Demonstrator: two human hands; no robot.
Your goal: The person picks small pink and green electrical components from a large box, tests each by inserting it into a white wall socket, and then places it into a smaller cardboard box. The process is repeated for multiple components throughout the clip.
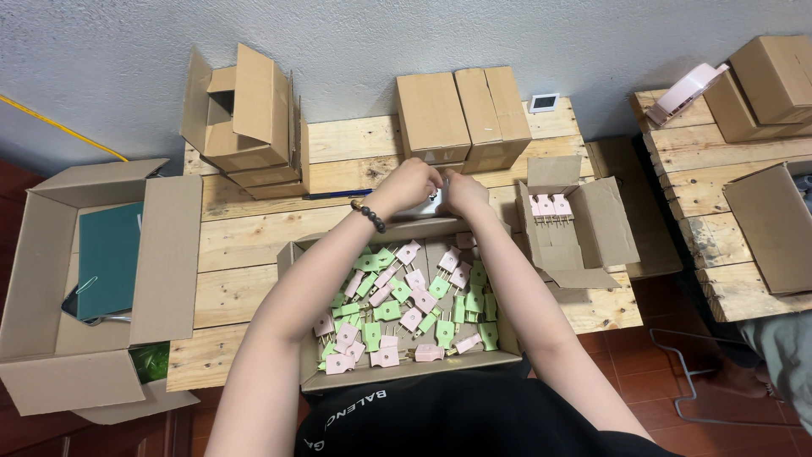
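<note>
Wooden pallet table [254,241], small white item [436,198] pinched between fingers of left hand [410,184] and right hand [463,191].

The plugs [404,303] in the brown cardboard box [406,372] are pale pink and light green, mixed together. Three pink plugs [548,206] sit in a smaller brown box [592,222]. The tabletop [254,245] is light, unpainted wood planks. A dark beaded bracelet [370,215] circles the left wrist. A dark green folder [108,258] lies in the big carton [51,254].
</note>
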